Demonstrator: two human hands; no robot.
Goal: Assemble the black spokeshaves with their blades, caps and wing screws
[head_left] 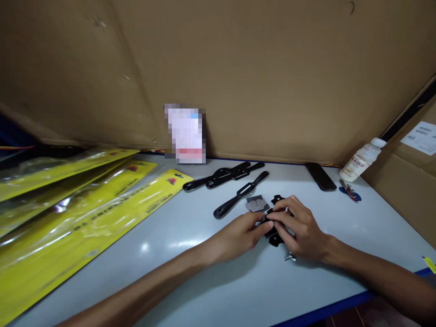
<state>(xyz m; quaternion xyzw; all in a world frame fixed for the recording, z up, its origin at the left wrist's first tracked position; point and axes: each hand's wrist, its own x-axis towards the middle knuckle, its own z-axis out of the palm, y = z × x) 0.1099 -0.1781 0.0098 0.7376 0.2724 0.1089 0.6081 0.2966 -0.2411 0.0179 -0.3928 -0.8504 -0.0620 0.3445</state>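
My left hand (240, 234) and my right hand (301, 227) meet over the right half of the table, fingertips closed on a small black metal part (270, 223). Fingers cover most of it, so its full shape is hidden. Around it lie notched black metal plates, one beyond the hands (277, 199) and one nearer me (275, 241). A silver screw (289, 257) rests beside my right hand. Just past my left hand sit flat grey metal blades (257, 203). A black spokeshave body (240, 194) with two handles and an open slot lies further left.
More black spokeshave bodies (223, 175) lie crossed behind. Yellow blister packages (112, 213) cover the left side. A dark phone (320, 176), keys (350, 191) and a tilted bottle (363, 160) sit at back right. Cardboard walls (259, 81) enclose the table; a blurred card (188, 134) leans there.
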